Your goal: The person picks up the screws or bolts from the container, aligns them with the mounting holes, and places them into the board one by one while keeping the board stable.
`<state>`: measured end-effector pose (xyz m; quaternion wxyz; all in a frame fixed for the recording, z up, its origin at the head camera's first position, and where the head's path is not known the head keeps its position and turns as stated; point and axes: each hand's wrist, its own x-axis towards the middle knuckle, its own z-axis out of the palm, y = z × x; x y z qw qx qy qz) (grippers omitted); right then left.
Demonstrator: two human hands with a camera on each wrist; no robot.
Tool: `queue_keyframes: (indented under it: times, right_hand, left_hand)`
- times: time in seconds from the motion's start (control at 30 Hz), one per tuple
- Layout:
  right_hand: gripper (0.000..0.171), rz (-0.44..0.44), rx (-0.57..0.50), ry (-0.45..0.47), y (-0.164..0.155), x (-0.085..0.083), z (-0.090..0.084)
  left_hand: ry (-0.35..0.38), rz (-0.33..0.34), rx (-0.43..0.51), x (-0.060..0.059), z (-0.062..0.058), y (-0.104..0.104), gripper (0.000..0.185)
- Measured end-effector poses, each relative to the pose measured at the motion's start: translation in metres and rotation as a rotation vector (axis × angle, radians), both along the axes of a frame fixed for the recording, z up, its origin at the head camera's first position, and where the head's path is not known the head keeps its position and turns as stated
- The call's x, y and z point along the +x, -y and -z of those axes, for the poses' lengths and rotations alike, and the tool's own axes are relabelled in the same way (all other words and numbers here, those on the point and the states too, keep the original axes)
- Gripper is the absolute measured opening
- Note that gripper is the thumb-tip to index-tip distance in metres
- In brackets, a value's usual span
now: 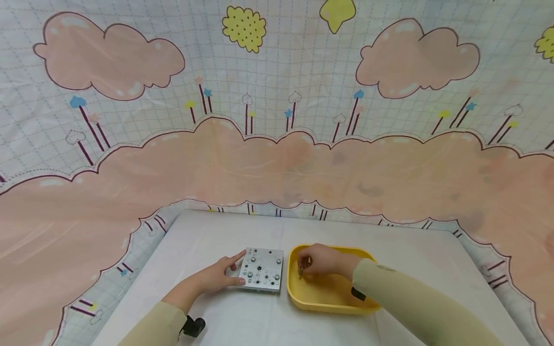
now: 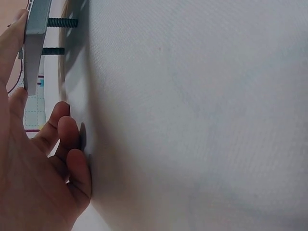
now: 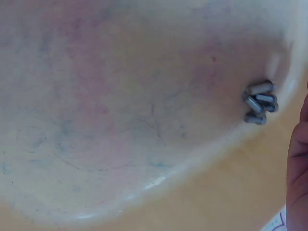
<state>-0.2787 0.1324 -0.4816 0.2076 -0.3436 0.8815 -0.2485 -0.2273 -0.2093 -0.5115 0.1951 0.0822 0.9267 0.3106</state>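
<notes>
My left hand (image 1: 215, 278) holds the left side of a square metal plate (image 1: 265, 265), index finger at its far corner and thumb at its near corner. Several holes and screw heads dot the plate's top. Threaded screws (image 2: 62, 22) stick out from its underside in the left wrist view, where the other fingers bend beside the white surface. Inside a yellow tray (image 1: 326, 307), my right hand (image 1: 325, 260) reaches down with bent fingers near its left end. Several small metal pins (image 3: 260, 102) lie heaped by the tray wall; whether the hidden fingertips grip one is unclear.
A white-covered table (image 1: 233, 319) carries the plate and the tray, side by side with a narrow gap. Behind it hangs a patterned cloth (image 1: 277, 163) with pink clouds. A black wrist device (image 1: 193, 326) sits below the left hand.
</notes>
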Motion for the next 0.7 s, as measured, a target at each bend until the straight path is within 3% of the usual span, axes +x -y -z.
queue_keyframes:
  times: [0.5,0.7]
  right_hand:
    - [0.008,0.129,-0.093,0.094,-0.005,-0.003,-0.022]
    - [0.009,0.117,-0.128,0.080,-0.001,-0.008,-0.034]
  left_hand:
    - [0.004,0.009,0.000,-0.002,0.003,0.003,0.093]
    - [0.003,0.006,0.006,-0.003,0.003,0.003,0.093]
